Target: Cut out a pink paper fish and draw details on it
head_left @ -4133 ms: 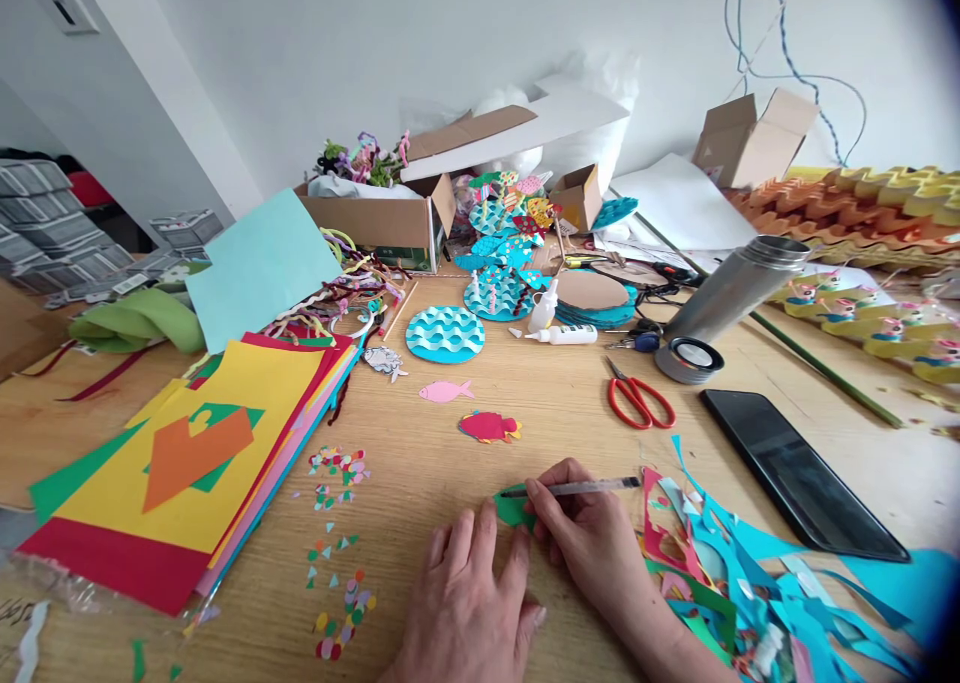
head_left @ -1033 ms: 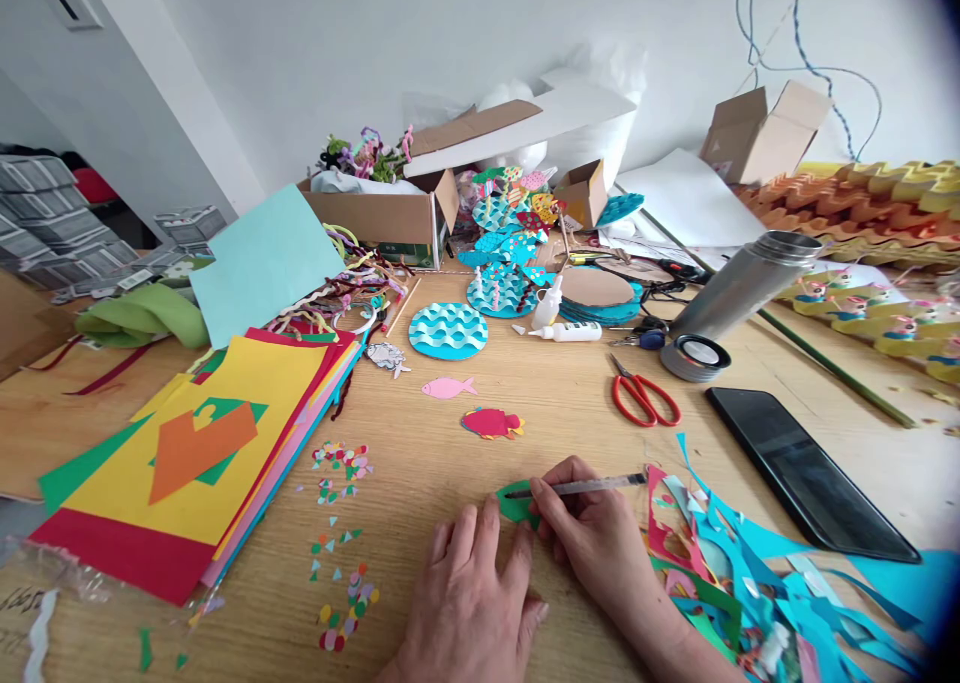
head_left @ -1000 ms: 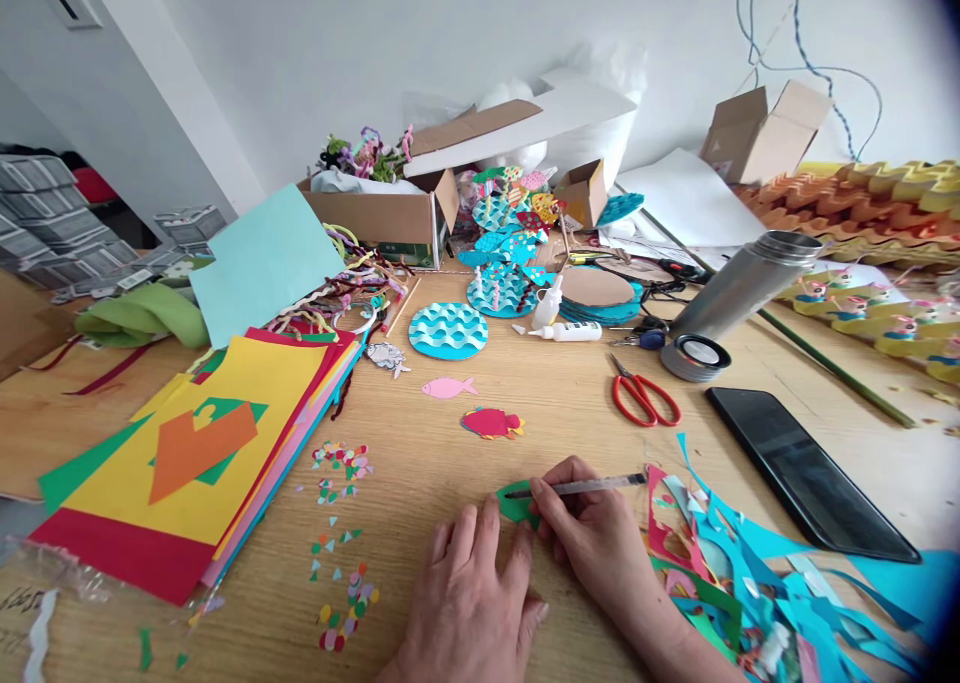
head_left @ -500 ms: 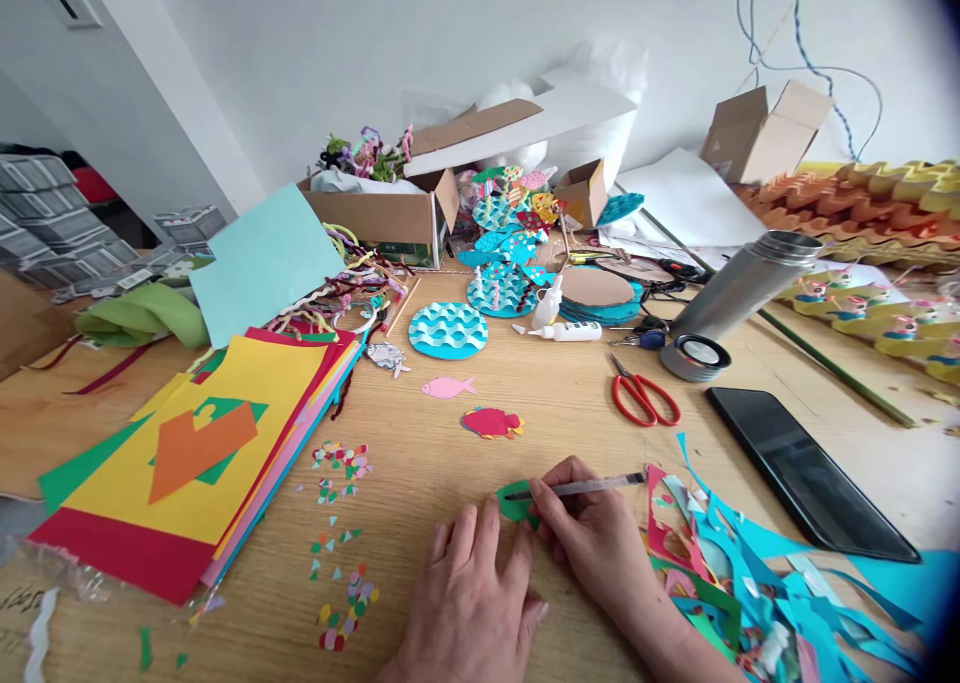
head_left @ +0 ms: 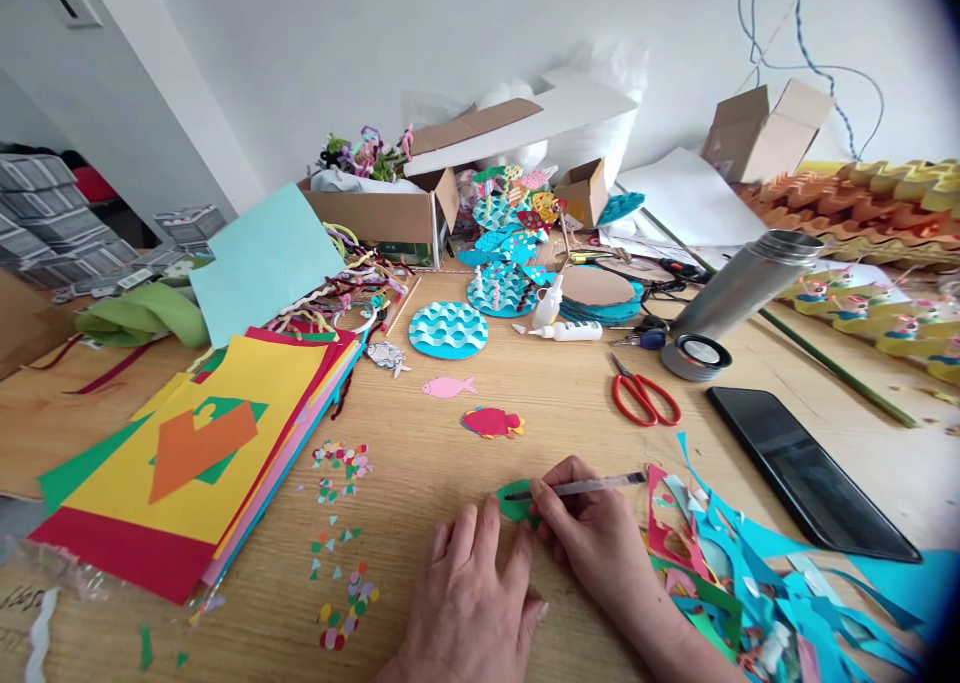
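Observation:
My right hand (head_left: 589, 538) pinches a clear pen (head_left: 592, 485), its tip resting on a small green paper cutout (head_left: 516, 500) that lies on the wooden table (head_left: 570, 403). Beside it, my left hand (head_left: 469, 598) lies flat on the table with fingers stretched out, the fingertips holding down the near edge of the green cutout. A red paper fish (head_left: 491, 423) and a pink paper fish (head_left: 447, 387) lie just beyond the hands.
A stack of coloured paper sheets (head_left: 187, 453) lies at the left, confetti bits (head_left: 341, 523) beside it. Blue and red paper scraps (head_left: 742, 583) pile at the right, near a black phone (head_left: 806, 473), red scissors (head_left: 641, 398), a steel flask (head_left: 742, 283), a glue bottle (head_left: 562, 332) and cardboard boxes (head_left: 390, 218).
Almost nothing differs; both hands keep their place on the green cutout and the pen stays put. The view has shifted very slightly since the oldest frame.

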